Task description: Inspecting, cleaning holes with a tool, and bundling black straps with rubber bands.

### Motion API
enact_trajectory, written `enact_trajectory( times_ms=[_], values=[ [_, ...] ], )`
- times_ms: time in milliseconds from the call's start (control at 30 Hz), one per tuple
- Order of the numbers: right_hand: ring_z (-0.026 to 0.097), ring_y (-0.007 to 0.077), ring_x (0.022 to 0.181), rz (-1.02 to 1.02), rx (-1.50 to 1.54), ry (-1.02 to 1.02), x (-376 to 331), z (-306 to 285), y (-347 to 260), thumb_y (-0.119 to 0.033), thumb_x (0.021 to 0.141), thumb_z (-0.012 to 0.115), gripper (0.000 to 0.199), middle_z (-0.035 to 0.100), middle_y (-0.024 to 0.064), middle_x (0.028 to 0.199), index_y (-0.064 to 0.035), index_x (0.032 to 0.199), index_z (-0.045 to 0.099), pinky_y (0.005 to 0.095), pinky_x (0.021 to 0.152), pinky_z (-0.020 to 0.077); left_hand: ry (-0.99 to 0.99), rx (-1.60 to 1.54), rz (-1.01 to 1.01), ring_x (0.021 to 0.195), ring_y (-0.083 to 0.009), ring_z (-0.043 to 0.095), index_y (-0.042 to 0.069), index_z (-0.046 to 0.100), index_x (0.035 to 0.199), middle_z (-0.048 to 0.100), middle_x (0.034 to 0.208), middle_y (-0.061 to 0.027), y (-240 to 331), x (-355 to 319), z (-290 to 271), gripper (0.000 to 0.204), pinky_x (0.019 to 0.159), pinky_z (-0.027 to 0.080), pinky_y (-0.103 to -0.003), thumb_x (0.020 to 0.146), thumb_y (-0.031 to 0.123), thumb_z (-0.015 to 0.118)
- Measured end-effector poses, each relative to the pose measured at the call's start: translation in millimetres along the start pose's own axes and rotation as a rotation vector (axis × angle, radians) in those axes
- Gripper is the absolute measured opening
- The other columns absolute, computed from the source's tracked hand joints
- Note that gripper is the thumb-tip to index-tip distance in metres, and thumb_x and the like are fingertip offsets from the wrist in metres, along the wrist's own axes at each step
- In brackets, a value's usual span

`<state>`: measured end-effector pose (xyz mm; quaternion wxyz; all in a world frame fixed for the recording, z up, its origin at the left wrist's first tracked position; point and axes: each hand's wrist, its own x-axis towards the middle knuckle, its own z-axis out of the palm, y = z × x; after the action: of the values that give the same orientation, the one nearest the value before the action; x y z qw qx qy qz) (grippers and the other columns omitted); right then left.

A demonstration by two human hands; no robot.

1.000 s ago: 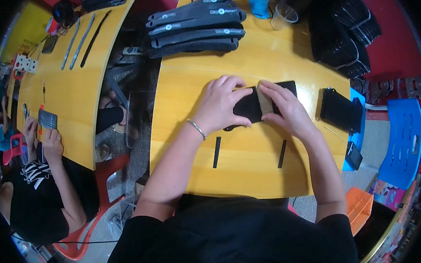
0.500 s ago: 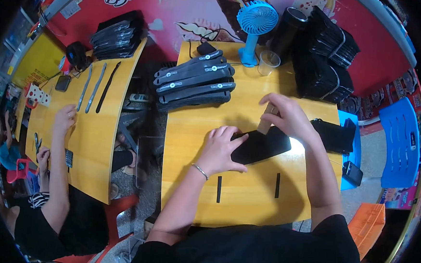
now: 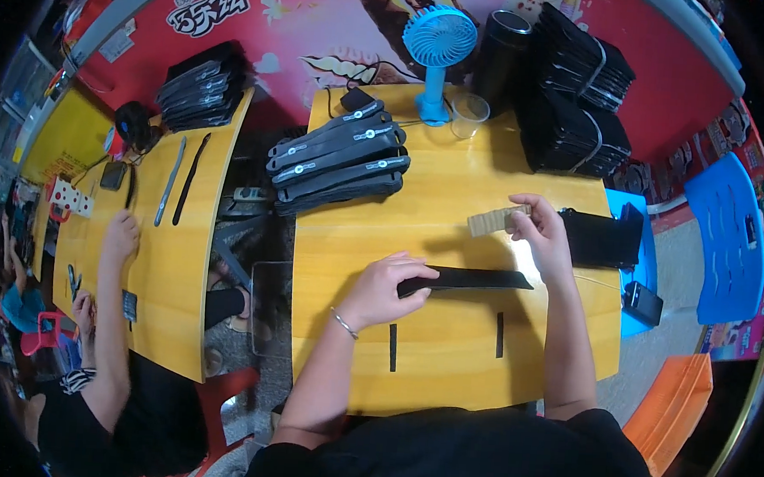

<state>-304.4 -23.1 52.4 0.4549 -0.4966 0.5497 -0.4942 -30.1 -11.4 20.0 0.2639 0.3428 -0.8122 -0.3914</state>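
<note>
Left hand (image 3: 392, 290): bare, bracelet (image 3: 343, 322) at the wrist; thumb and fingers grasping the left end of a black piece. Black piece (image 3: 476, 281): long, narrow in this view, running left to right over the middle of the table (image 3: 347, 245); whether it touches the tabletop, cannot tell. Right hand (image 3: 544, 235): raised beyond the black piece's right end, grasping a tan block (image 3: 492, 222) by its right end; block well clear of the black piece.

Black strips, two: left one (image 3: 394, 348) and right one (image 3: 499, 335), both lying on the near part of the table, well apart.

Straps (image 3: 343, 162): dark, pale-marked, piled far left. Fan (image 3: 440, 37): blue, upright, far side. Cup (image 3: 470, 117): clear, just right of the fan's base. Flask (image 3: 500, 62): black, behind the cup. Bundles (image 3: 572, 136): black, banded, far right. Pouch (image 3: 596, 238): black, at the right edge.

Co-worker's hand (image 3: 120, 236): over the left table (image 3: 186, 296); its grip, cannot tell.
</note>
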Motion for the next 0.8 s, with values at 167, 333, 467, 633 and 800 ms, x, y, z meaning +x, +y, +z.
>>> enact_trajectory(
  times_ms=[167,333,467,633,800],
  values=[
    [0.055,0.0069,0.073,-0.017,0.063,0.124,-15.6,-11.4,1.6,-0.007,0.092,0.053,0.023,0.059,0.0011,0.083,-0.0026,0.115,0.055,0.0205,0.066,0.0442,-0.002,-0.046,0.008,0.097,-0.0229,0.065,0.006,0.068,0.099,0.069,0.097,-0.0100,-1.7,-3.6,-0.4,0.018,0.098,0.043,-0.040,0.083,0.012,0.063],
    [0.058,0.0072,0.073,-0.190,0.211,0.387,-28.1,-30.6,-1.1,-0.009,0.093,0.055,0.015,0.060,0.0020,0.082,-0.0042,0.107,0.055,0.0201,0.064,0.0451,0.215,-0.499,-0.280,0.079,-0.0090,0.060,0.002,0.067,0.098,0.068,0.085,-0.0031,4.6,-1.7,3.7,0.015,0.073,0.049,-0.026,0.089,0.011,0.061],
    [0.059,0.0080,0.074,-0.293,0.289,0.456,-42.2,-32.9,-16.1,-0.009,0.094,0.052,0.010,0.060,0.0037,0.084,-0.0055,0.103,0.049,0.0205,0.065,0.0452,0.347,-0.751,-0.304,0.075,-0.0059,0.057,0.000,0.066,0.099,0.065,0.085,0.0007,-7.9,0.2,18.5,0.015,0.069,0.047,-0.021,0.090,0.012,0.062],
    [0.062,0.0113,0.080,-0.266,0.267,0.373,-55.5,-19.9,-18.4,-0.006,0.095,0.049,0.020,0.060,0.0067,0.091,-0.0007,0.114,0.050,0.0230,0.071,0.0487,0.289,-0.905,-0.287,0.077,-0.0052,0.058,0.000,0.064,0.099,0.064,0.086,0.0013,1.9,2.3,20.0,0.016,0.070,0.047,-0.019,0.089,0.012,0.063],
    [0.063,0.0126,0.086,-0.280,0.346,0.365,-60.1,-22.4,7.1,-0.005,0.094,0.050,0.025,0.062,0.0080,0.096,0.0003,0.119,0.052,0.0237,0.075,0.0501,0.223,-0.812,-0.387,0.077,-0.0050,0.059,0.000,0.064,0.099,0.065,0.087,0.0001,9.6,-9.7,1.1,0.016,0.071,0.047,-0.019,0.089,0.012,0.064]
  ],
)
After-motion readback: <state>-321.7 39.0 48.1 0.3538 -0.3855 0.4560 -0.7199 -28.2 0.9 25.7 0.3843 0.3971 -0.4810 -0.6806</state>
